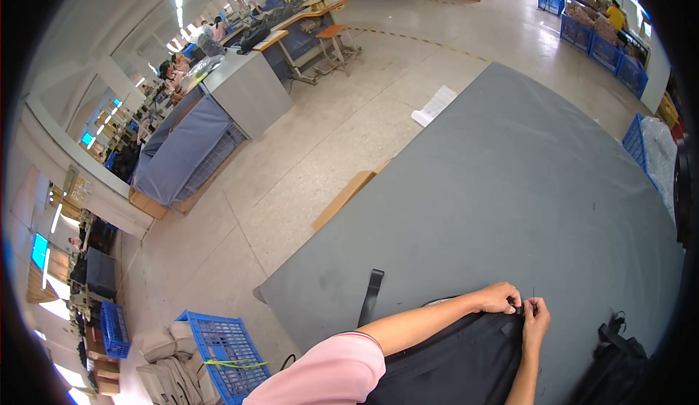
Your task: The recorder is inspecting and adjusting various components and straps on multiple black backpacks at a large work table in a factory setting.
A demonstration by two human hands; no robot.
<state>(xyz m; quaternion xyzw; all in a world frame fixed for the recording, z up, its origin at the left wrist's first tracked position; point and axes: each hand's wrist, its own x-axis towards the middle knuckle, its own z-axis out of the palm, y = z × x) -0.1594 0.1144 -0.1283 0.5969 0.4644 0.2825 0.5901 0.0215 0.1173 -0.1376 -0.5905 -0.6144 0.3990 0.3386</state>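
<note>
A black fabric item that looks like a bag [455, 361] lies at the near edge of the grey-covered table [466, 201]. At its far right corner my left hand [499, 298] is closed, with fingertips pinching a small black part of the edge. My right hand [537, 312] meets it there, thumb and fingers pinched on the same corner. The small part between the fingertips is mostly hidden. A black webbing strap [372, 293] sticks out beyond my left forearm and lies on the table.
Another black fabric item with a strap [619, 358] lies on the table to the right. Left of the table, a blue plastic crate [233, 347] stands beside beige bags [171, 365]. White papers [435, 105] are at the far table edge. People sit at workbenches farther off.
</note>
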